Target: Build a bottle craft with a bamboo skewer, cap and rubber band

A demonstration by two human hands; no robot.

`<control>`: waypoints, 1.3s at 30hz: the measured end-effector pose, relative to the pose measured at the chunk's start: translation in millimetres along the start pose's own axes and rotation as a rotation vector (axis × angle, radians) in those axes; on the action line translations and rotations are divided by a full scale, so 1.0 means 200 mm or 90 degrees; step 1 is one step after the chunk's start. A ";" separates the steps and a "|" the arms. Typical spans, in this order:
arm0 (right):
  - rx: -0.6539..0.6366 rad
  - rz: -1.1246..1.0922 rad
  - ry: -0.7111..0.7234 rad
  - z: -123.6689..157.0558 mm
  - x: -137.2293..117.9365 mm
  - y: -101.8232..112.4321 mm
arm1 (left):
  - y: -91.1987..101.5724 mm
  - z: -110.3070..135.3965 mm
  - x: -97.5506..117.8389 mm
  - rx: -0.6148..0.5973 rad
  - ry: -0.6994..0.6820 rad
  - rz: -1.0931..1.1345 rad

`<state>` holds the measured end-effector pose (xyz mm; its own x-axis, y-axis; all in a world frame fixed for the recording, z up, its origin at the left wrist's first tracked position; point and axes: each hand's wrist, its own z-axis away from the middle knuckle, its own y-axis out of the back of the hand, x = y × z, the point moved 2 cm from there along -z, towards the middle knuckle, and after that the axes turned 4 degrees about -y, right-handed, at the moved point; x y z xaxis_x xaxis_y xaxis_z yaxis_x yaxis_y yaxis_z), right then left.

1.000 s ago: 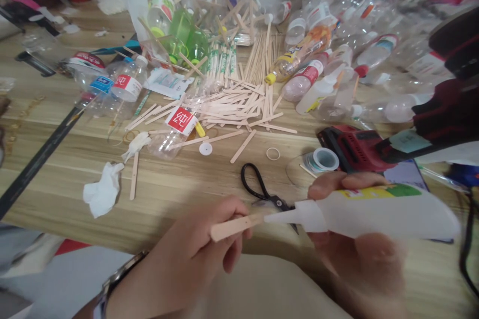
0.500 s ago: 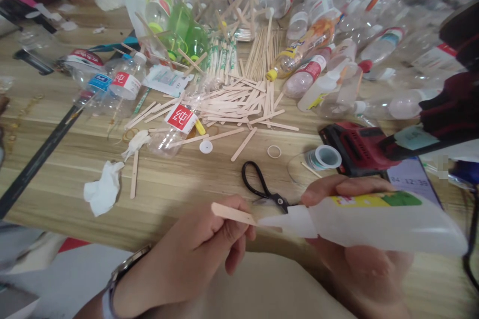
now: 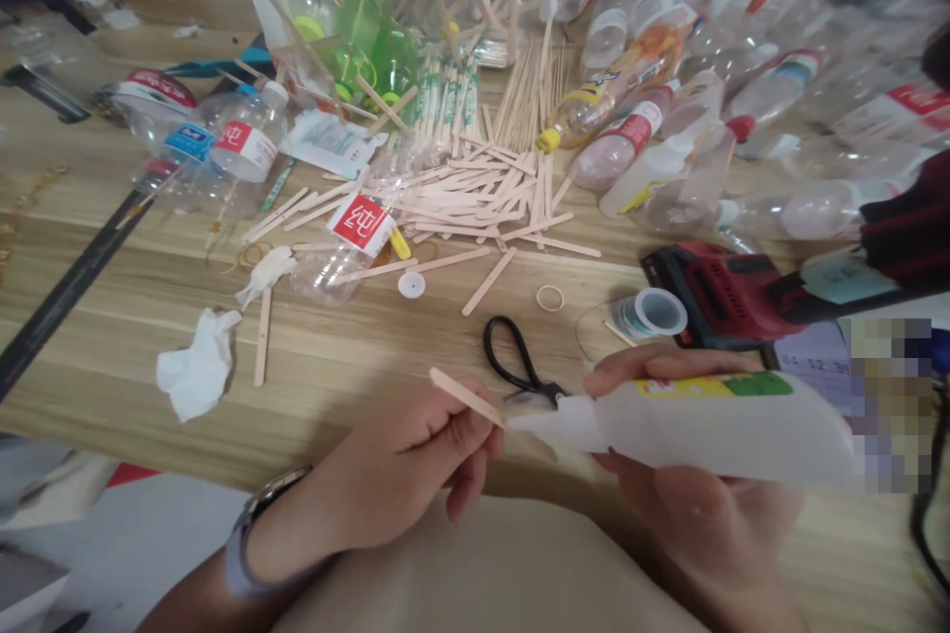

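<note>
Between the thumb and fingers of my left hand (image 3: 423,455) is a flat wooden craft stick (image 3: 464,396), pinched near its right end and tilted. My right hand (image 3: 690,495) is wrapped round a translucent glue bottle (image 3: 719,430) with a yellow and green label, lying almost level. Its narrow nozzle points left and meets, or nearly meets, the stick's right end; I cannot tell whether they touch. Just beyond the nozzle lie black-handled scissors (image 3: 512,356), their blades partly hidden by the bottle and hand.
A pile of craft sticks (image 3: 475,198) covers the middle of the table, with a labelled plastic bottle (image 3: 356,227) beside it. Many clear bottles (image 3: 779,99) crowd the back right. A red and black power tool (image 3: 719,287) and a wire spool (image 3: 653,312) stand near my right hand.
The glue bottle has shifted slightly left with my right hand. The craft stick in my left hand is turned a little, its free end slanting up more. The whole view has shifted slightly.
</note>
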<state>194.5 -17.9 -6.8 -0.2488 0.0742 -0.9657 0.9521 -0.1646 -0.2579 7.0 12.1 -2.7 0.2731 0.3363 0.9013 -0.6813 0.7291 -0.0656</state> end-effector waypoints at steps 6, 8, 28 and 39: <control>0.009 -0.011 -0.022 -0.01 0.04 0.00 | 0.02 -0.03 -0.02 -0.014 0.010 0.024; 0.020 0.002 -0.018 -0.02 0.04 0.00 | 0.03 -0.03 -0.03 -0.020 0.017 0.025; 0.036 0.083 -0.030 -0.01 0.07 0.02 | 0.03 -0.07 -0.07 0.001 0.000 -0.028; 0.062 0.117 -0.017 -0.01 0.05 0.02 | 0.01 -0.07 -0.07 -0.005 0.015 -0.034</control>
<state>195.4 -15.3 -17.8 -0.0779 0.0078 -0.9969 0.9603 -0.2680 -0.0771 10.8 17.9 -21.2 0.3251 0.3110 0.8931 -0.6597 0.7513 -0.0215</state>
